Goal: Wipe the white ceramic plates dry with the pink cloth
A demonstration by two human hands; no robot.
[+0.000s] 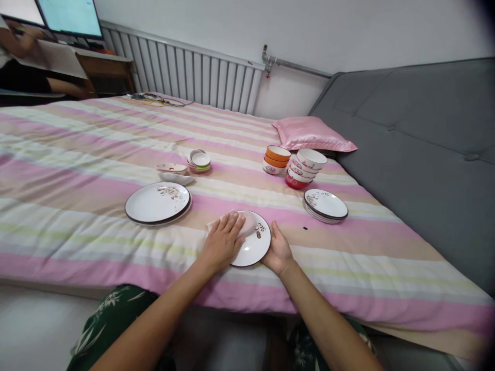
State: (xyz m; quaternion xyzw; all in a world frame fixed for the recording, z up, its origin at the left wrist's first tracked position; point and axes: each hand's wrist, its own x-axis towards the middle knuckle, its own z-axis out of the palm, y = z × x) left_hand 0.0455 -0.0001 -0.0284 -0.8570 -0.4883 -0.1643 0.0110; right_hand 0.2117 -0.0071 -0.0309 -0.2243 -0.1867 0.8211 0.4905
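Note:
A white plate (254,246) with a dark rim and a small flower print lies on the striped bedsheet (96,149) near the front edge. My left hand (223,240) lies flat on a pale cloth (249,221) that covers the plate's left part, fingers stretched out and pressing it. My right hand (277,250) grips the plate's right rim, thumb on top.
A stack of large plates (158,203) sits to the left, smaller plates (325,204) to the right. Stacked bowls (304,167), orange bowls (276,159), small saucers (199,160) and a dish (172,172) stand behind. A pink pillow (311,134) and grey headboard (417,154) lie right. Another person sits far left at a desk.

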